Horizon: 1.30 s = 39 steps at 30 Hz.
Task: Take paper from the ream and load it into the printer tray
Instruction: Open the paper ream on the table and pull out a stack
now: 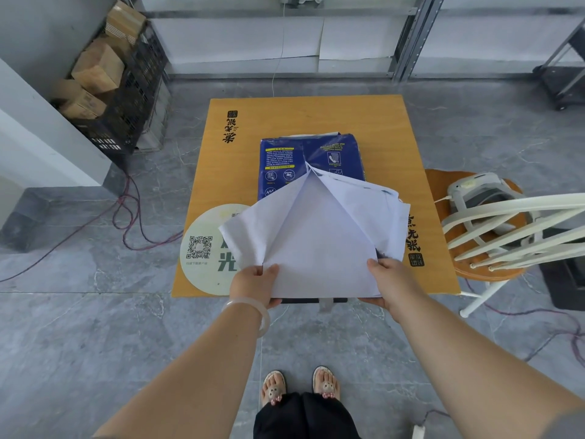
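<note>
Item: sheaf of white paper (316, 242). Held at its near edge above the near half of the orange tabletop (221, 172). Your left hand (256, 285) pinches the near-left corner, fingers closed on the sheets; your right hand (391, 286) grips the near-right corner, thumb on top. The sheaf buckles upward along a ridge running away from you, and loose sheets fan out on the right side.

Item: blue ream wrapper (297, 160). Lies flat mid-table, just beyond the sheaf, long axis pointing away from you. The sheaf's far tip overlaps it.

Item: printer (484, 201). Sits on the wooden chair (443, 185) to your right, beside the tabletop, partly hidden behind white slats (506, 223). Its tray cannot be made out.

Relation to mind: the printer lies right of both hands, so your right hand is nearer. The stack likely wants squaring first, then a swing rightward, short edge leading.

Item: round QR sticker (205, 248). Near-left of the tabletop, partly under the sheaf.
</note>
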### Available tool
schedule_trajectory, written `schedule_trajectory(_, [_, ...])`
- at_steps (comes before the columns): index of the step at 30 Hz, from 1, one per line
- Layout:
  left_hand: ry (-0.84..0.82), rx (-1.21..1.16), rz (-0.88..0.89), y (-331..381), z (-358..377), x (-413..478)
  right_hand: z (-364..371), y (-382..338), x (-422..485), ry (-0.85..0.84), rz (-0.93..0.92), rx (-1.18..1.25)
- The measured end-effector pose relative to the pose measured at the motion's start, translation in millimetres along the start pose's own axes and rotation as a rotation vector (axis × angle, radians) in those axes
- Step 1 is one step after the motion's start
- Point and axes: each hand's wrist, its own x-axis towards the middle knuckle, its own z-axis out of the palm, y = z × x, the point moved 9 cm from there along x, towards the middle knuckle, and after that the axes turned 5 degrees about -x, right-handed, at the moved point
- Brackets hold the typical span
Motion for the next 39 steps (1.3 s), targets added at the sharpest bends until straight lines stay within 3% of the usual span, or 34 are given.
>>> schedule_trajectory(7, [-0.082, -0.035, -0.07, -6, 2, -4, -12, 12, -9, 0.036, 0.034, -0.074])
schedule_trajectory(13, [-0.078, 0.151, -0.046, 11, 10, -2, -12, -18, -7, 0.182, -0.144, -0.234])
schedule_trajectory(20, [-0.025, 0.463, 0.185, 23, 3, -2, -12, -4, -20, 0.206, -0.143, -0.289])
schedule_trajectory(26, [-0.028, 0.367, 0.341, 12, -17, -62, -24, 13, -78, 0.25, -0.214, -0.266])
schedule_trajectory(30, [-0.004, 0.29, 0.363, -1, -20, -103, -42, 18, -113, 0.259, -0.293, -0.263])
schedule_trajectory(39, [0.05, 0.344, 0.363, -9, -29, -110, -36, 34, -120, 0.315, -0.277, -0.348])
